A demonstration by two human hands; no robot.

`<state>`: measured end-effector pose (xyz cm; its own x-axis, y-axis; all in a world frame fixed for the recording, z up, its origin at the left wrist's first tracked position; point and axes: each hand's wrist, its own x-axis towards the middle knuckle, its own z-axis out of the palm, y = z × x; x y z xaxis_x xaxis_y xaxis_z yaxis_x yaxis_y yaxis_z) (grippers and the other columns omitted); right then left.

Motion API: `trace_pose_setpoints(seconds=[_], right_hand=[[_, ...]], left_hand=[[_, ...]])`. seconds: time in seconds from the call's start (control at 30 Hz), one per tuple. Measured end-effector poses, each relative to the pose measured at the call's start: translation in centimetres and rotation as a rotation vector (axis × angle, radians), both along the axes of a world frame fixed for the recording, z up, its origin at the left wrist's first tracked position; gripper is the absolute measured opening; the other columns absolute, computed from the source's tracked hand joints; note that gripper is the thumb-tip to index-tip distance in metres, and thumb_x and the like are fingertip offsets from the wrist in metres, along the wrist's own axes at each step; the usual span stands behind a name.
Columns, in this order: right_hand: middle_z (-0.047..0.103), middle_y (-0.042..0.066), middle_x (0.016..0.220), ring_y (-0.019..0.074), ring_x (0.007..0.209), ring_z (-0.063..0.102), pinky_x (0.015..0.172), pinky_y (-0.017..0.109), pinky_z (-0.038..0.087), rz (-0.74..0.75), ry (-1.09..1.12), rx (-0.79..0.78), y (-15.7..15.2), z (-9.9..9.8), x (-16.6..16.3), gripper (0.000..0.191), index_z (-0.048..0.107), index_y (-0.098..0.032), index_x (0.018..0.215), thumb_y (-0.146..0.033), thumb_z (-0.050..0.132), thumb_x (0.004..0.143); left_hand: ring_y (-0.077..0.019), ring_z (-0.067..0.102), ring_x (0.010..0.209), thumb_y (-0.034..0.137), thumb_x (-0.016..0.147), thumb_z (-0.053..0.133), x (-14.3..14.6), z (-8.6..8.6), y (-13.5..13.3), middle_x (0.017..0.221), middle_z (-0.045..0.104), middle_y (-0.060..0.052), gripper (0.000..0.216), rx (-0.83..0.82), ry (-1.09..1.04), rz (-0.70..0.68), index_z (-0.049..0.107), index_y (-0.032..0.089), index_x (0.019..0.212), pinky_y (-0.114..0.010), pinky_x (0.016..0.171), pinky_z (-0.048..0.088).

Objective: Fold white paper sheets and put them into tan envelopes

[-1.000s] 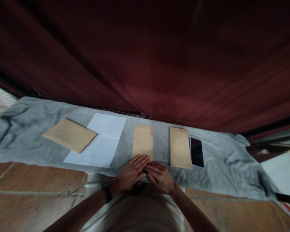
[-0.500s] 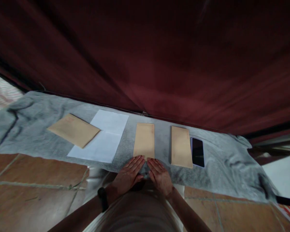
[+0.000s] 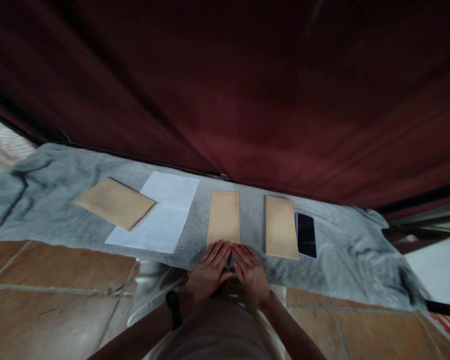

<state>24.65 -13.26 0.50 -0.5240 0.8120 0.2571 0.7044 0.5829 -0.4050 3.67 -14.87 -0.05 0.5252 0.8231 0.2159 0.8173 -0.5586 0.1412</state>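
A brown paper envelope [image 3: 224, 217] with small red print lies upright in front of me on the grey cloth. My left hand [image 3: 209, 267], with a dark band at the wrist, presses its outstretched fingers on the envelope's near edge. Beside it, my right hand [image 3: 250, 272] lies flat with fingers extended on the same near edge, the fingertips of both hands almost meeting. Neither hand grips anything. To the right rests a thicker stack of brown envelopes [image 3: 280, 227]. Farther left, more brown envelopes [image 3: 114, 202] lie slanted over white sheets of paper [image 3: 170, 210].
A phone [image 3: 306, 235] with a dark screen lies right of the stack. The grey cloth [image 3: 345, 250] covers a narrow bench or table. Dark red fabric [image 3: 225, 115] hangs behind it. Floor tiles [image 3: 52, 305] show below, and a white item [image 3: 438, 270] is at far right.
My left hand has slid right along the envelope's near edge, bringing its fingertips up against my right hand's. The right hand has shifted only slightly. Envelopes, papers and phone stay in place.
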Motion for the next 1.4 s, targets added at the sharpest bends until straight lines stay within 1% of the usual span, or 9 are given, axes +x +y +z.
trace_pose_setpoints(seconds=[0.17,0.23,0.4,0.5,0.7,0.9,1.03,1.2,1.4], right_hand=[[0.060,0.009,0.147,0.0232,0.136,0.056,0.120,0.048,0.042,-0.053,-0.002,0.064,-0.4,-0.4,0.4,0.047,0.052,-0.015,0.148,-0.017,0.042,0.103],[0.061,0.009,0.146,0.0228,0.136,0.057,0.120,0.047,0.042,-0.068,0.006,0.085,-0.5,-0.6,0.5,0.045,0.053,-0.015,0.148,-0.017,0.041,0.104],[0.064,0.009,0.143,0.0219,0.134,0.058,0.118,0.045,0.044,-0.085,0.017,0.135,-0.4,-0.8,0.5,0.043,0.058,-0.016,0.143,-0.016,0.042,0.104],[0.067,0.011,0.139,0.0223,0.133,0.059,0.117,0.044,0.046,-0.112,0.022,0.146,-0.4,-0.9,0.6,0.043,0.059,-0.014,0.142,-0.016,0.042,0.103],[0.062,0.010,0.145,0.0218,0.137,0.055,0.119,0.046,0.043,-0.092,-0.018,0.103,-0.5,-0.2,0.6,0.049,0.048,-0.015,0.152,-0.015,0.040,0.103],[0.063,0.009,0.144,0.0218,0.136,0.056,0.119,0.045,0.042,-0.108,0.014,0.082,-0.4,0.0,0.5,0.045,0.053,-0.017,0.148,-0.019,0.043,0.104],[0.062,0.009,0.145,0.0213,0.137,0.056,0.119,0.044,0.042,-0.089,0.015,0.081,-0.4,0.0,0.6,0.048,0.050,-0.017,0.150,-0.016,0.043,0.103],[0.062,0.009,0.145,0.0223,0.136,0.056,0.119,0.046,0.043,-0.082,0.009,0.083,-0.4,-0.1,0.6,0.049,0.049,-0.018,0.152,-0.017,0.043,0.103],[0.063,0.009,0.144,0.0225,0.136,0.056,0.117,0.046,0.045,-0.097,-0.003,0.092,-0.4,-0.2,0.6,0.049,0.048,-0.019,0.153,-0.020,0.043,0.103]], left_hand=[[-0.0255,0.045,0.146,0.048,0.105,0.043,-0.1,0.0,0.2,0.156,0.050,-0.012,0.058,0.015,0.015,0.002,0.047,0.014,0.151,-0.040,0.120,0.036],[-0.0239,0.047,0.144,0.046,0.107,0.039,0.2,0.1,1.0,0.155,0.052,-0.011,0.055,-0.012,0.017,0.008,0.048,0.014,0.151,-0.038,0.118,0.039],[-0.0238,0.034,0.152,0.048,0.107,0.037,2.4,0.0,4.8,0.163,0.040,-0.014,0.062,-0.024,-0.019,-0.005,0.036,0.011,0.157,-0.042,0.125,0.029],[-0.0234,0.030,0.154,0.047,0.106,0.036,3.3,-0.2,7.3,0.164,0.037,-0.015,0.065,-0.023,-0.050,0.005,0.031,0.011,0.159,-0.044,0.127,0.024],[-0.0241,0.026,0.156,0.043,0.106,0.035,3.7,-0.8,10.7,0.164,0.035,-0.017,0.064,-0.002,-0.058,0.053,0.031,0.007,0.158,-0.046,0.128,0.021],[-0.0267,0.025,0.156,0.044,0.105,0.033,4.6,-0.8,14.6,0.164,0.036,-0.018,0.064,-0.060,-0.018,0.137,0.035,0.006,0.157,-0.048,0.128,0.017],[-0.0285,0.023,0.157,0.044,0.106,0.027,4.9,-0.1,16.6,0.165,0.034,-0.018,0.066,-0.118,0.001,0.177,0.035,0.004,0.157,-0.050,0.128,0.016],[-0.0290,0.022,0.157,0.046,0.105,0.027,4.9,0.1,16.6,0.165,0.033,-0.019,0.067,-0.151,0.007,0.184,0.035,0.003,0.156,-0.049,0.128,0.016],[-0.0268,0.024,0.156,0.045,0.105,0.027,4.4,0.1,13.9,0.164,0.035,-0.017,0.065,-0.132,-0.017,0.128,0.036,0.005,0.156,-0.048,0.128,0.017]])
